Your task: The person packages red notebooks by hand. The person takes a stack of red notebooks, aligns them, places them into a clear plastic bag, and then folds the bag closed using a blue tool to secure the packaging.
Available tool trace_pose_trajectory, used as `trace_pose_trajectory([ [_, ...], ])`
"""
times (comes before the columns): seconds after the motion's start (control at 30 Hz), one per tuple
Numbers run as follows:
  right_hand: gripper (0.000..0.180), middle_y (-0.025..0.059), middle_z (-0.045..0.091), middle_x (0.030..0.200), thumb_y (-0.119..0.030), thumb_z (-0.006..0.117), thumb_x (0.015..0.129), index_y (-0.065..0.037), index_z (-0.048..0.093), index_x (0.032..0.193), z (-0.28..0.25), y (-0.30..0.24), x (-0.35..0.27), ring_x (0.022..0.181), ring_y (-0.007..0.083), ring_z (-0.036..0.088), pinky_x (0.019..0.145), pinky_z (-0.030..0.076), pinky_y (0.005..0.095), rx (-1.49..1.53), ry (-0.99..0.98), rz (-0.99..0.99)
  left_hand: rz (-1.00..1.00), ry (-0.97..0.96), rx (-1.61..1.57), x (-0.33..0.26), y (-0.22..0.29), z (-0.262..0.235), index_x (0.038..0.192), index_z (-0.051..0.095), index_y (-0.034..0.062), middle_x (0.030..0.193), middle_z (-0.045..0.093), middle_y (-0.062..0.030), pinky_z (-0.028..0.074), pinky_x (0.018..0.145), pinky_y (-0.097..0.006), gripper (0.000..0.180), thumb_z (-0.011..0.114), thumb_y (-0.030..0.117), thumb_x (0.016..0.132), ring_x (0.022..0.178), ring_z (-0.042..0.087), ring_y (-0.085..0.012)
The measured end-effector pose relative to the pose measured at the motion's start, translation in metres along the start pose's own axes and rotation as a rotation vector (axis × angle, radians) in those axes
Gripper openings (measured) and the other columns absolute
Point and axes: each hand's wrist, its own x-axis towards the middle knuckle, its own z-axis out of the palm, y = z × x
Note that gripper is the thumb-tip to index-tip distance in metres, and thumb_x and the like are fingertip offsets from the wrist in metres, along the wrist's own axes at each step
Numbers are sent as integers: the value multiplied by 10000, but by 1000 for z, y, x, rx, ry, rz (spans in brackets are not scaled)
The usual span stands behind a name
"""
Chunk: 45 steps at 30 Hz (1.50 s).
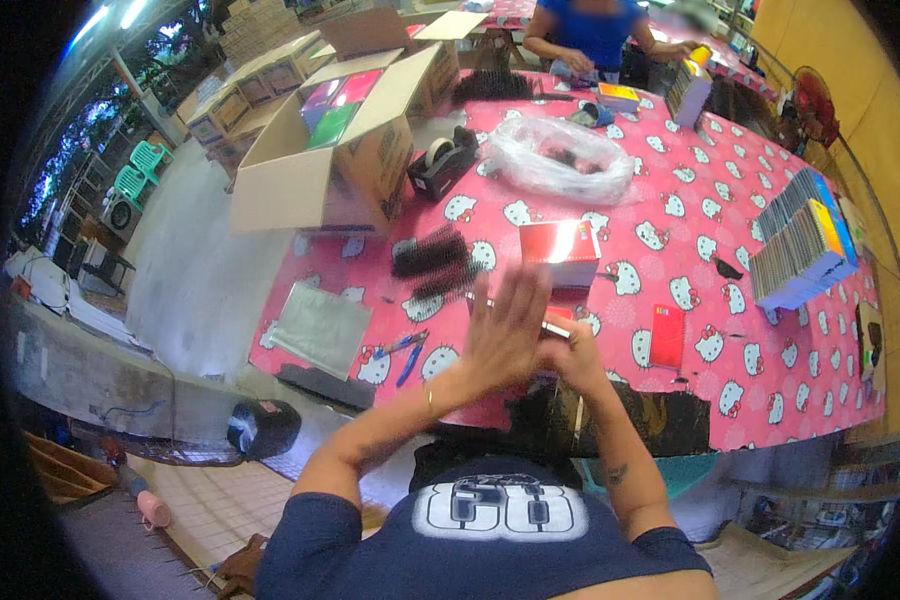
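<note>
My left hand [508,325] lies nearly flat over a small notebook [557,328], its fingers stretched out and close together. My right hand [570,358] grips that notebook at its right end; only a thin pale edge shows, and the rest is hidden behind my hands. Just beyond stands a stack of red notebooks [560,245] with a shiny cover on top. A single red notebook [667,336] lies flat to the right. Left of my hands are black binding combs or wires [432,262], blue-handled pliers [410,362] and clear plastic sleeves [320,325].
The table has a pink patterned cover [710,400]. Upon it are a tape dispenser [444,163], a bundle of clear plastic [560,160] and rows of notebooks [800,250]. An open carton [355,170] stands at far left. Across the table, a person in blue [595,40] handles notebooks.
</note>
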Motion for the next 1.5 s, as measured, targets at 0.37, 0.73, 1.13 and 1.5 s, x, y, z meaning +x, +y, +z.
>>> trace_pose_trajectory([
  [0.37,409,54,714,1056,-33,689,873,-10,637,1279,6,1,-1,926,76,601,809,513,260,163,35,-33,-13,-111,-294,-33,27,-15,1537,208,-39,1622,157,-228,5,1195,-568,934,316,682,952,1523,96,-352],
  [0.73,651,92,470,1362,-106,793,765,-116,566,1375,16,-120,-20,1302,311,418,1002,441,448,-389,13,-311,-582,26,-1300,-1,-3,-72,1350,483,-62,1222,583,-226,480,966,-383,499,607,89,891,1138,594,-315],
  [1.13,197,33,662,861,-238,665,891,-134,675,1057,14,-71,16,780,209,652,688,479,374,-1180,177,-484,-624,-223,-367,-181,-94,6,1345,509,24,1275,544,-235,400,1043,-471,553,687,235,867,1220,510,-413],
  [1.5,198,76,685,918,-169,709,860,-111,687,1048,31,-90,12,736,305,663,640,507,411,-991,214,-367,-1135,-173,-709,-223,-108,34,1289,521,53,1071,605,-121,511,816,-399,366,511,268,993,901,630,-249],
])
